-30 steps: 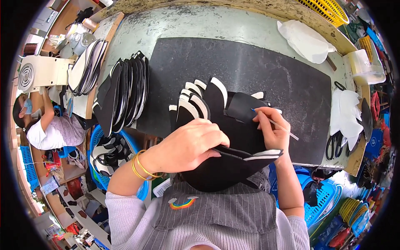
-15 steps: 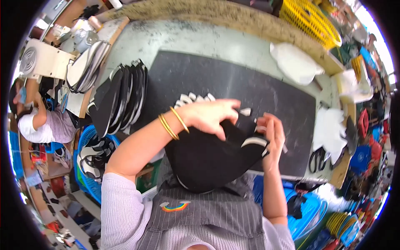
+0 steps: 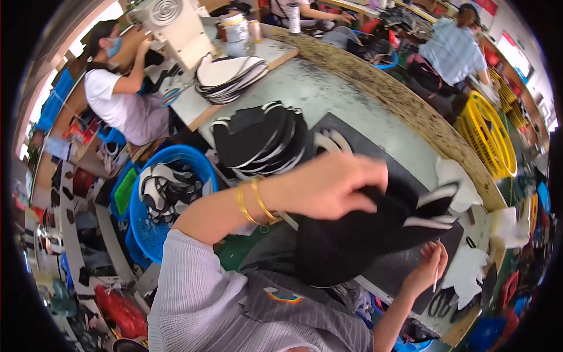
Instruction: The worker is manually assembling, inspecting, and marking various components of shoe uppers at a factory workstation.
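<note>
A large black fabric piece (image 3: 346, 252) hangs over the table's near edge and against my apron. White-edged strips (image 3: 431, 220) stick out at its right end. My left hand (image 3: 340, 185), smeared by motion, is bent over the top of the piece, with black fabric between thumb and fingers. Below the strips, my right hand (image 3: 428, 264) is closed around a thin white stick (image 3: 435, 281), apart from the fabric. Under the piece lies a dark mat (image 3: 384, 270). White curved strips (image 3: 333, 141) show just beyond my left hand.
A stack of black pieces (image 3: 246, 141) stands left on the table, pale pieces (image 3: 226, 76) behind it. A blue basket (image 3: 138, 223) of scraps is at left. Black-handled scissors (image 3: 440, 305) lie right, near white sheets (image 3: 469, 270). A yellow basket (image 3: 487, 141) stands beyond; a masked co-worker (image 3: 120, 88) sits left.
The view has swung toward the left. My right hand has come away from the black fabric piece, whose strips have spread at its right end. My left hand stays over the piece.
</note>
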Action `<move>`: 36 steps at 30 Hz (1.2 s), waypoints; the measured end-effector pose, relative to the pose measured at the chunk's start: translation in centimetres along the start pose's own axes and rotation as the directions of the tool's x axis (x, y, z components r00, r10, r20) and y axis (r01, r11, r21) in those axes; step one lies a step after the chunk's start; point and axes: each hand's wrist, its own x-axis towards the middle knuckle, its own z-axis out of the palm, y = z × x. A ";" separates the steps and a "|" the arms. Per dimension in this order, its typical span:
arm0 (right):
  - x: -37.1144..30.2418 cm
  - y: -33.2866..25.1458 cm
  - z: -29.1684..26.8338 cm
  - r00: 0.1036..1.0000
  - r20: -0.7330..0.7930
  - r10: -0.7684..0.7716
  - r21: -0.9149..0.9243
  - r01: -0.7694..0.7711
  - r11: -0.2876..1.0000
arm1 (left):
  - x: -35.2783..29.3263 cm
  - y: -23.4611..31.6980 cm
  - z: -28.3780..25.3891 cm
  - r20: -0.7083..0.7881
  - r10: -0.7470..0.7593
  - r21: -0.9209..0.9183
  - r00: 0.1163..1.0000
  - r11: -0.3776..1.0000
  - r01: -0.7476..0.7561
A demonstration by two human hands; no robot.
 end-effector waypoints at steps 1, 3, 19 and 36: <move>0.2 0.0 -0.4 1.000 0.022 0.014 0.015 -0.014 1.000 | -0.4 0.3 -2.3 -0.112 -0.080 0.075 0.990 0.993 0.088; 0.1 0.0 -0.6 0.999 0.024 0.036 0.020 -0.036 0.999 | -1.8 -0.1 -6.6 -0.321 -0.307 -0.130 0.896 0.951 0.279; -4.5 0.9 2.3 0.931 0.326 0.166 -0.358 -0.042 0.933 | -7.0 -5.0 -0.6 -0.462 -0.260 0.178 0.848 0.910 0.376; -5.9 -1.1 6.3 0.726 0.677 0.121 -0.284 0.105 0.953 | -5.1 -8.4 11.8 -0.015 -0.321 0.212 0.947 0.925 0.317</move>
